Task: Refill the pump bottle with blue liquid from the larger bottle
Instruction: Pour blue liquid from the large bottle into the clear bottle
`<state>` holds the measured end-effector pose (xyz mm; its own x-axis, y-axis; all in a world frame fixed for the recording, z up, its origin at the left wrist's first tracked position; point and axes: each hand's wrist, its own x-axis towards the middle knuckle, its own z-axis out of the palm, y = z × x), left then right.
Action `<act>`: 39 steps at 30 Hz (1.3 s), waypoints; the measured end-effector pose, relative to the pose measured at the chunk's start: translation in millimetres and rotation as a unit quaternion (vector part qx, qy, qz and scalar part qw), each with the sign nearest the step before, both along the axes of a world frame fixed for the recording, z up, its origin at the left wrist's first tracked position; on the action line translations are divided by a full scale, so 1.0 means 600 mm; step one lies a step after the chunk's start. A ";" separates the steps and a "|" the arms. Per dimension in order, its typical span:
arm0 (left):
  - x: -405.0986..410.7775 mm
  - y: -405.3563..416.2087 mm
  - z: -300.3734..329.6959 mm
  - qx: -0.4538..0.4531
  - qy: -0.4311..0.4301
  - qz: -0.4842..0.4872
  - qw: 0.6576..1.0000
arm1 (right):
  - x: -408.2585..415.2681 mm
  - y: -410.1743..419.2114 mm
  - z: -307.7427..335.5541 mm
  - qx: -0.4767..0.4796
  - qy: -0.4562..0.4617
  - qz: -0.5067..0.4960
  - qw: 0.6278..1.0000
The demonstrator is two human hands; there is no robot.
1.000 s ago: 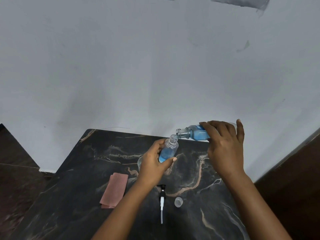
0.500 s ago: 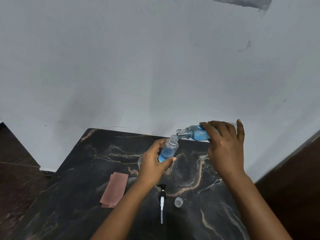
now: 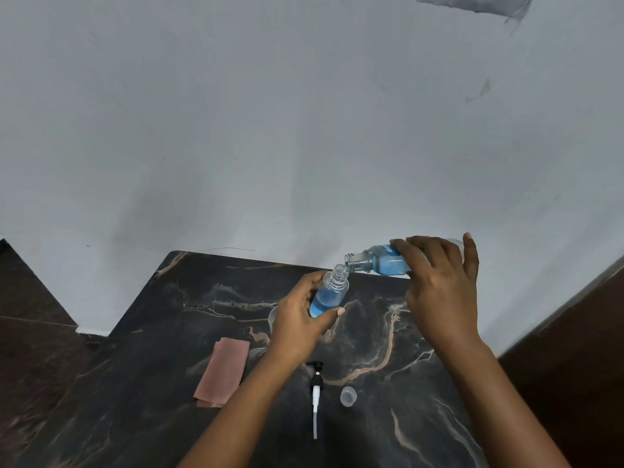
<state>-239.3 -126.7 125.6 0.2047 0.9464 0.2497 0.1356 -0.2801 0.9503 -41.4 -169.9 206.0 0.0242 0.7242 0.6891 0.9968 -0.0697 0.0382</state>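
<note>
Left hand point(image 3: 299, 319) fingers wrapped round small bottle point(image 3: 329, 293), tilted, right hand point(image 3: 439, 285) clasping tipped big bottle point(image 3: 381, 261), mouths touching, pump point(image 3: 316, 390), cap point(image 3: 348, 396), pink cloth point(image 3: 223, 371) near on table point(image 3: 169, 332), clear object behind left hand mostly hidden.

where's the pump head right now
In the head view the pump head lies flat on the dark marble table, near its front edge between the forearms, just left of the small clear cap.

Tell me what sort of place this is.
Probably a plain room in a home, though that is uncertain: a dark marble-patterned tabletop pushed against a bare painted wall, with dark flooring beside it. No sink, shelves or appliances are visible to narrow it further.
</note>
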 end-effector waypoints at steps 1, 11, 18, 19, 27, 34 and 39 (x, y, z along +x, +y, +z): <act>0.001 0.000 0.000 0.000 -0.002 0.000 1.000 | 0.001 0.000 0.000 0.000 0.000 0.000 1.000; 0.004 -0.001 -0.002 -0.011 -0.012 -0.007 1.000 | 0.002 0.002 0.000 -0.002 -0.005 0.000 1.000; 0.002 -0.002 -0.002 -0.006 -0.008 -0.006 1.000 | 0.001 0.000 0.000 -0.006 -0.007 -0.002 1.000; 0.001 -0.002 -0.002 -0.006 -0.009 -0.005 1.000 | 0.000 0.000 -0.001 -0.006 -0.007 -0.001 1.000; -0.002 0.000 -0.002 -0.009 -0.008 -0.003 1.000 | 0.000 0.000 0.000 -0.008 -0.014 -0.001 1.000; -0.002 0.000 -0.003 -0.010 -0.013 -0.004 1.000 | 0.002 0.000 0.002 -0.006 -0.027 -0.009 1.000; -0.001 -0.001 -0.002 -0.014 -0.015 -0.005 1.000 | -0.001 -0.003 0.008 -0.008 -0.034 -0.011 0.999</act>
<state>-240.1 -127.1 124.6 0.2078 0.9510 0.2291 0.1045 -0.2545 0.9614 -41.9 -171.9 211.1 -0.0062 0.7349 0.6782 0.9900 -0.0912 0.1079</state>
